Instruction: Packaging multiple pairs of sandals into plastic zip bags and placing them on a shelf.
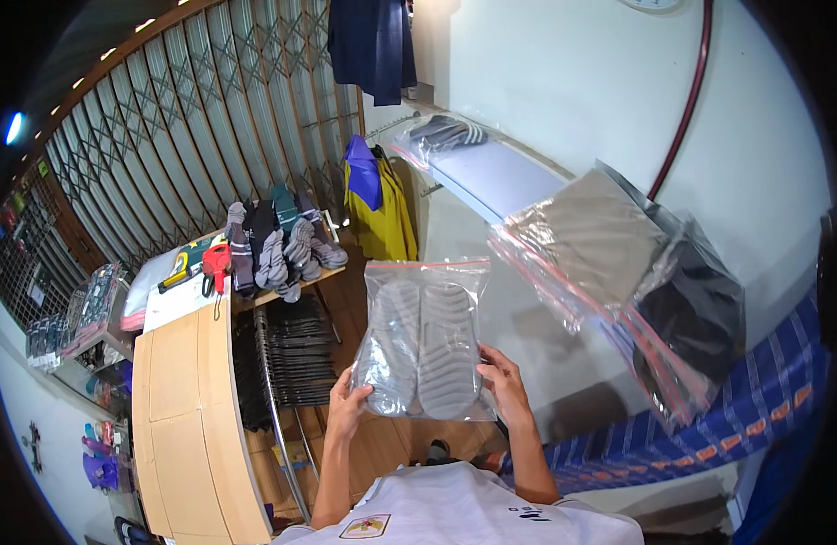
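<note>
Between my hands is a clear zip-lock plastic bag with a red seal line along its far edge. Inside lies a pair of grey sandals, ridged soles facing up. My left hand grips the bag's lower left edge, thumb on top. The lower right edge is pinched by my right hand. The bag is held in the air in front of my chest, above the wooden-looking floor.
At left stands a cardboard-topped table, with bundled socks and a red tape dispenser beyond it. Below hangs a metal rail of black hangers. On the right, a wall shelf bears bagged clothes and bagged striped sandals.
</note>
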